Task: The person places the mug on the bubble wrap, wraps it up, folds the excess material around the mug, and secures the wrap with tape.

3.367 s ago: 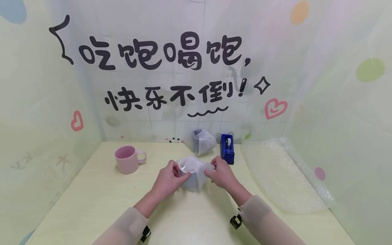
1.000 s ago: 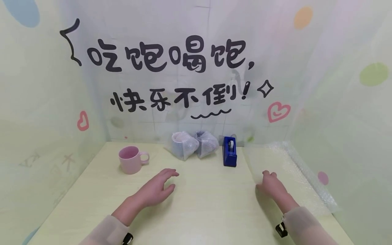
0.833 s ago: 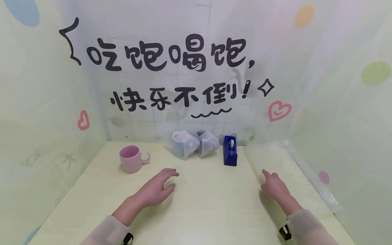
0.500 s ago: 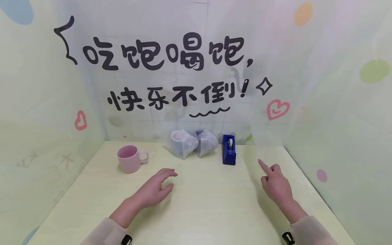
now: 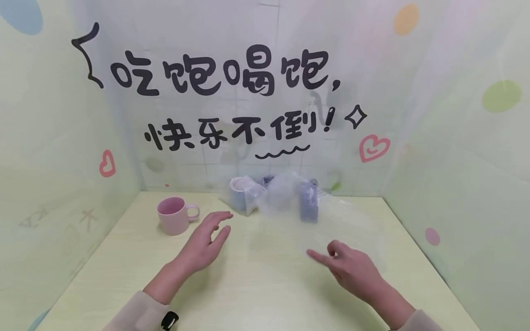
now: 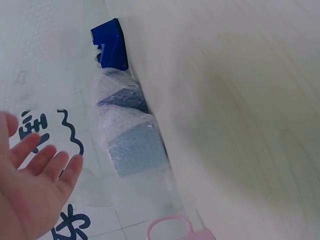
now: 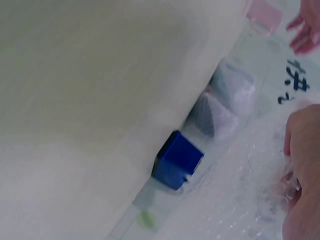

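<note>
- Spreading away from the right hand (image 5: 352, 271), a bubble wrap sheet (image 7: 240, 195) reaches back and leftward over the table (image 5: 248, 294); in the head view its hazy film crosses in front of the dark wrapped cup and the tape holder; its edges are too faint to settle its long axis, and I cannot tell whether it touches the table.
- The right hand seems to pinch the sheet, plastic showing among its curled fingers in the right wrist view; its index finger points out straight, leftward across the table.
- The left hand (image 5: 200, 243) holds nothing; its fingers are bent a little, the thumb well apart from them; it hovers left of the sheet.
- The telling relation, as I judge it: the sheet lies to the right of the left hand's fingers, apart from them; the right hand is the nearer, already on it, while the pink mug (image 5: 171, 218) is nearer the left hand, just beyond it and to its left, handle toward the middle.
- Along the back stand the pale blue wrapped cup (image 6: 137, 150), the dark wrapped cup (image 6: 125, 97) just beside it, then the blue tape holder (image 6: 112, 47); behind them rises the wall (image 5: 455, 161), with black lettering.
</note>
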`<state>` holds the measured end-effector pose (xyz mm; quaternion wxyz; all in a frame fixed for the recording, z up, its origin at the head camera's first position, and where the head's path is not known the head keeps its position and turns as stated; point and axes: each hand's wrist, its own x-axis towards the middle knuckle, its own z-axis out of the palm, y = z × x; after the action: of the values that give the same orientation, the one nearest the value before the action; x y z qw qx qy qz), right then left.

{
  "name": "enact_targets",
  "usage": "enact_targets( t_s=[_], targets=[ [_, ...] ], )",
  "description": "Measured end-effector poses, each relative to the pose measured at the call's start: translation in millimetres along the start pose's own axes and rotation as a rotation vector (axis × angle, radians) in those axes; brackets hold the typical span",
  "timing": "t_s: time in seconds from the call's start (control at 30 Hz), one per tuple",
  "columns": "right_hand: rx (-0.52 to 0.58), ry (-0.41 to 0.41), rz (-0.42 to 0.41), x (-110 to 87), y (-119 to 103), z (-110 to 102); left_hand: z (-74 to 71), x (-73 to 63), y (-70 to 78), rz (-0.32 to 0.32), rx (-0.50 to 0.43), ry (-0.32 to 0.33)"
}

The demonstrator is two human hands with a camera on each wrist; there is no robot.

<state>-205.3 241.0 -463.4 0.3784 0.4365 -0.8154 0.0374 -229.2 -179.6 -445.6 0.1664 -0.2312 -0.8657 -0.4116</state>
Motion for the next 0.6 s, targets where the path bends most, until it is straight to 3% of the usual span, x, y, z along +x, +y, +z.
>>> enact_targets(
  t_s=[0.1,0.17,0.23,0.4,0.47,0.5,0.6],
  targets=[
    [0.056,-0.059,-0.115,-1.6,-12.9,2.5,-0.9,4.8,2.8,0.027,-0.038,0.077],
    [0.100,-0.104,-0.165,-3.6,-20.5,5.7,-1.3,5.8,3.6,0.028,-0.028,0.046],
    [0.132,-0.148,-0.199,-4.9,-27.3,9.5,-0.6,4.7,2.6,0.024,-0.001,-0.070],
    [0.229,-0.228,-0.229,-5.9,-37.7,17.0,9.4,-7.8,-5.2,-0.052,0.084,-0.498],
    [0.321,-0.337,-0.167,-3.7,-38.9,15.3,13.4,-13.7,-6.6,-0.115,0.132,-0.607],
    [0.398,-0.435,-0.097,-0.9,-38.6,12.4,14.8,-16.2,-7.1,-0.149,0.156,-0.644],
    [0.585,-0.683,0.229,9.3,-31.3,2.3,16.0,-20.7,-7.0,-0.215,0.237,-0.705]
  ],
)
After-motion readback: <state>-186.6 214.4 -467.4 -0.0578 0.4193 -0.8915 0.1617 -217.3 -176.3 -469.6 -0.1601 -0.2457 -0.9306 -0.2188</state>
